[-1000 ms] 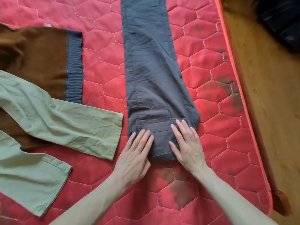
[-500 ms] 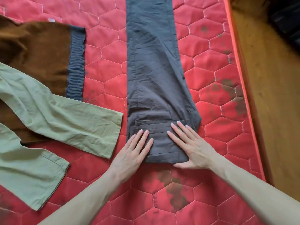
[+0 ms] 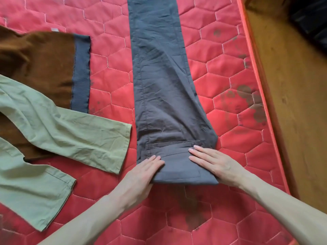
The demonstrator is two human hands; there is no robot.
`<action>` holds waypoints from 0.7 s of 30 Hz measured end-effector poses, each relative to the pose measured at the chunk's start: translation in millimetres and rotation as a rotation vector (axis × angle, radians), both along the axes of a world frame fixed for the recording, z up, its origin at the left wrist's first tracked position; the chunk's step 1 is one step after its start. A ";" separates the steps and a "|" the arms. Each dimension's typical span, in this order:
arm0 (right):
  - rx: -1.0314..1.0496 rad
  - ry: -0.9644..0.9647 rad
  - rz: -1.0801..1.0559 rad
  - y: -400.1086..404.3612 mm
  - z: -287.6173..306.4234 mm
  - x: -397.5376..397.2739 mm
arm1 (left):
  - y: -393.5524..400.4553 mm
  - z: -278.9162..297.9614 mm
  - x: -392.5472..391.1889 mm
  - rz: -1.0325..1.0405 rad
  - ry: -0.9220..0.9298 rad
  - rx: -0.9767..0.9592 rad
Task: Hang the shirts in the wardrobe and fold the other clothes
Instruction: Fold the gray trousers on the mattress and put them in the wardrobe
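Observation:
Dark grey trousers (image 3: 159, 89) lie lengthwise on the red quilted mattress (image 3: 230, 131), legs together, running away from me. Their waist end is folded over toward the legs at the near end. My left hand (image 3: 141, 175) lies flat at the fold's left edge, fingers straight on the cloth. My right hand (image 3: 214, 163) presses flat on the fold's right side, fingers pointing left. Neither hand grips the fabric.
Light green trousers (image 3: 58, 131) sprawl at the left, over a brown sweater with a grey ribbed hem (image 3: 40, 68). The mattress edge runs along the right, with wooden floor (image 3: 292, 103) beyond it and a dark object (image 3: 313, 18) at the top right.
Both hands have slid apart along the folded waist: the left to its left edge, the right to its right side. The view has shifted slightly.

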State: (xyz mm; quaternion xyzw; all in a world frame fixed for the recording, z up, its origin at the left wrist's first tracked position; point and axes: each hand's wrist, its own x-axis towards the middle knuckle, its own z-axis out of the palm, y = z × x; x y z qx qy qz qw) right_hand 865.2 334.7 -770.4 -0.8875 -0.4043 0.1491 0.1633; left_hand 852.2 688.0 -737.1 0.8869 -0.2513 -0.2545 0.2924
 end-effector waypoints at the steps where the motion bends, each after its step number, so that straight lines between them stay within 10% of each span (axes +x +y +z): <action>1: 0.021 -0.018 -0.020 0.4 0.9 -3.8 | 3.6 2.5 -1.7 0.026 -0.011 -0.047; 14: 0.352 0.313 -0.651 33.2 9.3 -69.9 | 4.5 35.1 -25.9 0.971 0.401 -0.389; 21: 0.320 0.589 -0.710 39.7 14.9 -67.5 | 23.7 11.4 -20.4 0.385 0.433 -0.302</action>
